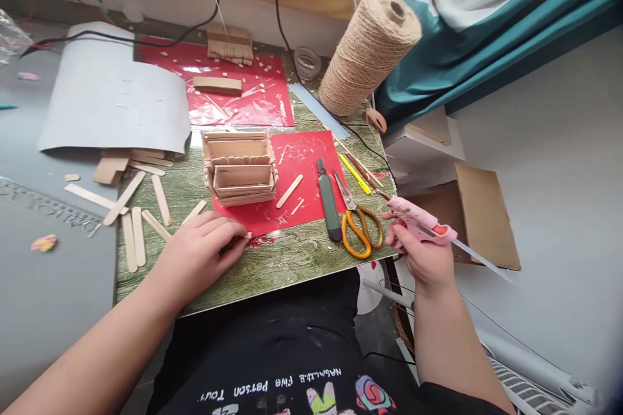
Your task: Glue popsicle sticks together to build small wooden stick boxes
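My right hand (423, 253) is wrapped round a pink hot glue gun (418, 219), its nozzle toward the table and a clear glue stick (481, 260) jutting from its back. My left hand (207, 246) rests at the near edge of the red sheet (311, 201), thumb and fingers pinched on a small piece of craft stick (249, 235), mostly hidden. Just beyond it stands a small box built of craft sticks (241, 165), with compartments. Between the hands lie orange-handled scissors (357, 227) and a green utility knife (329, 204). One loose craft stick (289, 191) is on the sheet.
Several craft sticks (131, 240) are scattered at left beside a curled white sheet (117, 97). A tall twine spool (370, 52) stands at the back right, near glue sticks (318, 110). A black cable (360, 137) crosses the table. A yellow pen (355, 174) lies by the scissors.
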`<state>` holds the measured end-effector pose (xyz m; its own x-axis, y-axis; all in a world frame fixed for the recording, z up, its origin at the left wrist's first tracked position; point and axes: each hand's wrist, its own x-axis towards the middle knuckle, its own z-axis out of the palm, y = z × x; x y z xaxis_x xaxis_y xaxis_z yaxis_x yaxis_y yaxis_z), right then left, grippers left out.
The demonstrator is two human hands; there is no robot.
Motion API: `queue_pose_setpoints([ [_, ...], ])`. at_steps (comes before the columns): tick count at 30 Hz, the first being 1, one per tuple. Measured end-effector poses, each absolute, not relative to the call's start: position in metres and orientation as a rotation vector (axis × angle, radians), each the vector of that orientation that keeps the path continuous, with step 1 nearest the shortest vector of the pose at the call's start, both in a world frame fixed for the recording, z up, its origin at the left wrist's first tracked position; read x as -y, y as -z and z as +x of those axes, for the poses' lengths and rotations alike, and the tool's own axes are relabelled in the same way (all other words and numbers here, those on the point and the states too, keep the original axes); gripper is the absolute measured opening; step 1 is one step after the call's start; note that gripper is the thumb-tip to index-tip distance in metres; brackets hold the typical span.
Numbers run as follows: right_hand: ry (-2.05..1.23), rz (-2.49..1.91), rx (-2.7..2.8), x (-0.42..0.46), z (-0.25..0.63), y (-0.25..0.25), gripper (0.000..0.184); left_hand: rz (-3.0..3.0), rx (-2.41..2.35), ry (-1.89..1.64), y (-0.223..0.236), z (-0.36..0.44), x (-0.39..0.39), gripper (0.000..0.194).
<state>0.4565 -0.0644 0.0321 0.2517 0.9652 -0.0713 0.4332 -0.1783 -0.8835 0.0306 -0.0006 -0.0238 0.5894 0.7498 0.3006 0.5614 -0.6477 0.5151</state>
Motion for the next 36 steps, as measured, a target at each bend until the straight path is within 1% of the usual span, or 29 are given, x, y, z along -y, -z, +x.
queue_pose_setpoints([
  [2, -1.111, -1.679, 1.344, 0.069, 0.432, -0.039, 0.038, 2.457, -1.045, -0.674, 0.024, 0.031, 0.001, 0.009],
  [3, -1.181, -1.667, 1.399, 0.070, 0.416, -0.043, 0.035, 2.465, -1.037, -0.656, 0.024, 0.031, 0.001, 0.008],
  [5, -1.218, -1.681, 1.518, 0.068, 0.384, -0.049, 0.025, 2.471, -1.037, -0.637, 0.023, 0.031, 0.002, 0.008],
  [9, -1.295, -1.817, 1.711, 0.058, 0.333, -0.049, 0.007, 2.458, -1.063, -0.692, 0.021, 0.033, 0.003, 0.017],
  [10, -1.314, -1.830, 1.731, 0.055, 0.325, -0.047, 0.006, 2.456, -1.060, -0.705, 0.021, 0.033, 0.003, 0.017],
  [14, -1.357, -1.856, 1.749, 0.050, 0.313, -0.038, 0.008, 2.451, -1.043, -0.721, 0.021, 0.032, 0.003, 0.011],
  [19, -1.304, -1.909, 1.778, 0.050, 0.314, -0.030, 0.012, 2.394, -1.031, -0.749, 0.022, 0.029, 0.004, 0.015],
  [27, -1.320, -1.855, 1.738, 0.054, 0.316, -0.019, 0.011, 2.336, -1.084, -0.839, 0.021, 0.032, 0.003, 0.015],
  [36, -1.357, -1.857, 1.741, 0.049, 0.313, -0.022, 0.010, 2.375, -1.088, -0.830, 0.020, 0.033, 0.002, 0.011],
])
